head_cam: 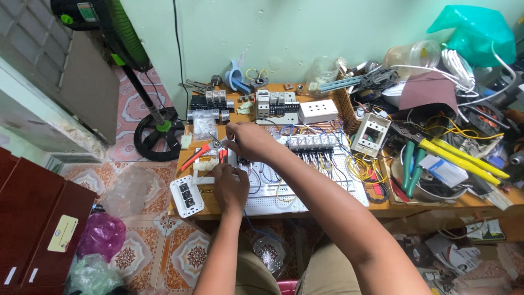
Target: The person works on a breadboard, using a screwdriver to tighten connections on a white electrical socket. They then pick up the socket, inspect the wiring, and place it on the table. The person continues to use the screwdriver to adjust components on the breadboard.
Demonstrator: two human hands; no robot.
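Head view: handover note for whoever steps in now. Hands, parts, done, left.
Left hand: resting on the white perforated board, fingers at a small white component.
Right hand: gripping a small red-handled tool, tip at that component.
Nearby: red-handled pliers, white socket plate, relay row.
Done: relays already wired on the board.
Left: the component's connections, too small to judge.

A small clear plastic packet [204,127] is lying on the wooden bench at ten o'clock from the hands. A pale yellow label [62,233] is sticking to the dark red cabinet at eight o'clock. A green-and-white sticker [87,11] is showing on the fan's motor housing at eleven o'clock.
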